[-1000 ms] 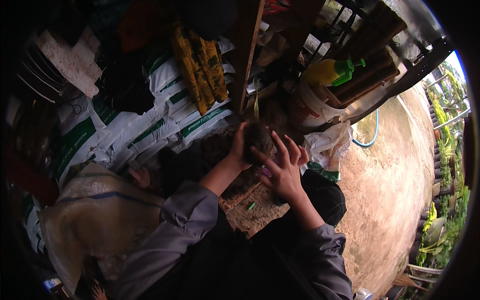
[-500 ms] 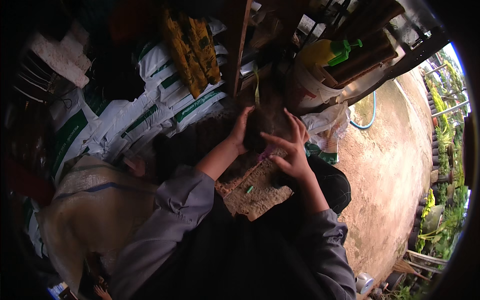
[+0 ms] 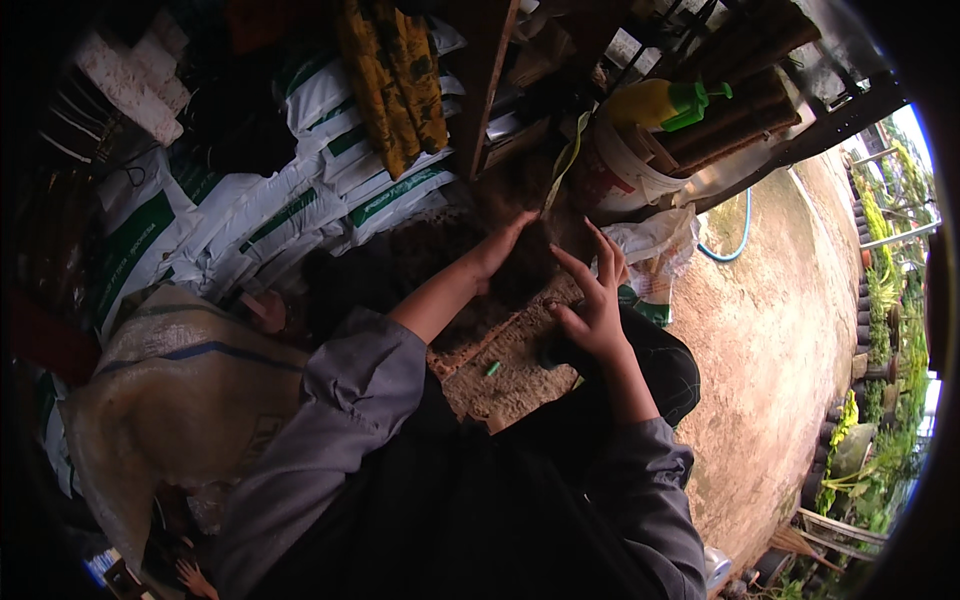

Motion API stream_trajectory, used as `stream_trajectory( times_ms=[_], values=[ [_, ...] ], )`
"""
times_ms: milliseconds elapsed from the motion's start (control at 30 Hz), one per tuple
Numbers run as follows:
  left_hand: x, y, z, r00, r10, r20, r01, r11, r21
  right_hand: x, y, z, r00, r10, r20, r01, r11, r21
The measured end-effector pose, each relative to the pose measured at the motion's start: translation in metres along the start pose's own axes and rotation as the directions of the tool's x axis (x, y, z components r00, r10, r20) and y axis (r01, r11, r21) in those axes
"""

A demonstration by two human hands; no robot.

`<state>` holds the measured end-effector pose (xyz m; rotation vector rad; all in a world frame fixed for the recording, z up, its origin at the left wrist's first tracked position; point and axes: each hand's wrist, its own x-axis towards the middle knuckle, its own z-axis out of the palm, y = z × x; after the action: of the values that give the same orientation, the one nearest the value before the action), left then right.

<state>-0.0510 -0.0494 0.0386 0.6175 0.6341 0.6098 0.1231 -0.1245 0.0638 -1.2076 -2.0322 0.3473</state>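
A seedling with a long yellow-green leaf stands up out of a dark mass between my hands; whether that mass is a pot, a bag or bare soil is too dark to tell. My left hand is at the base of the leaf, its fingertips closed against the stem and its inner side in shadow. On the other side, my right hand is open, fingers spread and pointing toward the dark mass. Below lies dark soil beside a rough-edged ledge with a small green piece on it.
White-and-green sacks are stacked at left, near a translucent woven sack. A white bucket at the upper right has a yellow-green spray bottle by its top. Concrete floor stretches right, with a blue hose. Another person's hand shows lower left.
The seedling's leaf and my left hand have shifted to the right, and more of the leaf shows. My right hand stays spread, having moved slightly to the right.
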Motion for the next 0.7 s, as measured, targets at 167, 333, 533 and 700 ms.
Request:
stream_trajectory(
  times_ms=[167,333,533,700],
  values=[
    [-0.009,0.006,0.009,0.99,0.083,-0.113,-0.069,0.99,0.126,0.007,-0.007,-0.004,0.993,-0.009,0.121,0.026,0.991,-0.134],
    [0.0,-0.002,-0.003,0.977,0.204,-0.058,-0.187,0.958,0.216,0.006,-0.01,0.002,0.998,0.006,0.065,0.001,0.994,-0.108],
    [-0.017,0.009,0.006,0.953,0.298,-0.057,-0.256,0.889,0.379,0.014,-0.016,-0.004,0.994,-0.04,0.101,0.068,0.953,-0.295],
    [-0.011,0.001,-0.002,0.943,0.305,-0.13,-0.248,0.909,0.336,0.014,-0.006,-0.006,0.997,-0.023,0.074,0.031,0.993,-0.111]
  ],
)
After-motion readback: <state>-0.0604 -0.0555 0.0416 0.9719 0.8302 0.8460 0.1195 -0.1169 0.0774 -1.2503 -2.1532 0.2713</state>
